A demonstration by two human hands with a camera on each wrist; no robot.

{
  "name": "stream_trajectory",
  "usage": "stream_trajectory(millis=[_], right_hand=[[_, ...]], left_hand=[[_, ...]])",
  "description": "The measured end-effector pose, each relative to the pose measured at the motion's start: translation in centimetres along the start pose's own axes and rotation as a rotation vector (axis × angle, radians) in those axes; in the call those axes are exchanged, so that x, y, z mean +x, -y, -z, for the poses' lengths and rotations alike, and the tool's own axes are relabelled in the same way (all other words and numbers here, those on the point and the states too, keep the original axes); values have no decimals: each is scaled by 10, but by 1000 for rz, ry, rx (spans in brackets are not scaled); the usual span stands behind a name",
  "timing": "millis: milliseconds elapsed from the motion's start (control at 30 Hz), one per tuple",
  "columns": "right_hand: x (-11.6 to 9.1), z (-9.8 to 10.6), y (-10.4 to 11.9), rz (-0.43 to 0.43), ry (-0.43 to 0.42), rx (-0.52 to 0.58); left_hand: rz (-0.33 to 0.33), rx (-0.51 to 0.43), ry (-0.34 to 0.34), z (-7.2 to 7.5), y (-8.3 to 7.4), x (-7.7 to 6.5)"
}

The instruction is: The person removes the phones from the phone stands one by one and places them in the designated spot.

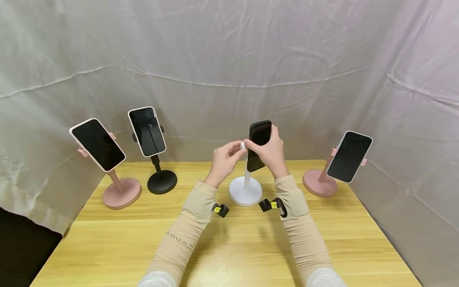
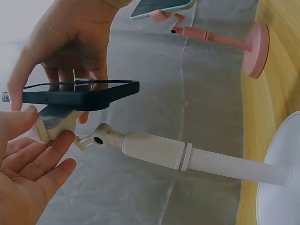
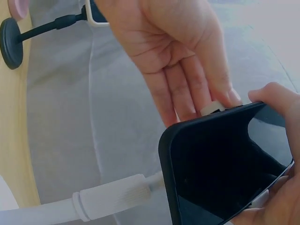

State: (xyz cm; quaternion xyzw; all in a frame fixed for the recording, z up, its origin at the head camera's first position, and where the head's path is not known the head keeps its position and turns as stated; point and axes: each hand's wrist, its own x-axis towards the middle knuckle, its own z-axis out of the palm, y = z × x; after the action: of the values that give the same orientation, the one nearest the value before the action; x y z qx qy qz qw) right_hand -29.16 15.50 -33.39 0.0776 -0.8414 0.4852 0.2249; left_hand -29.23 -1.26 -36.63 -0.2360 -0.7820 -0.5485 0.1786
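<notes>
A white phone stand (image 1: 246, 192) stands mid-table, its clamp (image 2: 69, 123) at the top of a jointed post. My left hand (image 1: 223, 162) pinches one side of that clamp between thumb and fingers. My right hand (image 1: 272, 154) holds a black-cased phone (image 1: 260, 133) by its edges, with the thumb reaching across toward the left hand. In the left wrist view the phone lies right against the clamp's grey pad (image 2: 55, 116). From the right wrist view, a light clamp end (image 3: 212, 108) shows at the phone's edge beside the left fingers.
To the left, a pink stand (image 1: 122, 194) and a black stand (image 1: 162, 182) each hold a phone in a pale case. Another pink stand (image 1: 320, 183) with a phone (image 1: 349, 156) is at the right. Grey cloth (image 1: 229, 48) hangs behind the wooden table (image 1: 244, 247).
</notes>
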Motion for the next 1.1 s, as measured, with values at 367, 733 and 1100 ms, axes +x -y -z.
stream_trajectory(millis=[367,733,1100], right_hand=[[2,7,2,-47,69,29],[1,9,4,-67,139,198],[0,24,17,-65,90,376]], left_hand=[[9,-23,-20,-1,-1,0],[2,-21,-25,-2,-2,1],[6,-61,-59,-5,1,7]])
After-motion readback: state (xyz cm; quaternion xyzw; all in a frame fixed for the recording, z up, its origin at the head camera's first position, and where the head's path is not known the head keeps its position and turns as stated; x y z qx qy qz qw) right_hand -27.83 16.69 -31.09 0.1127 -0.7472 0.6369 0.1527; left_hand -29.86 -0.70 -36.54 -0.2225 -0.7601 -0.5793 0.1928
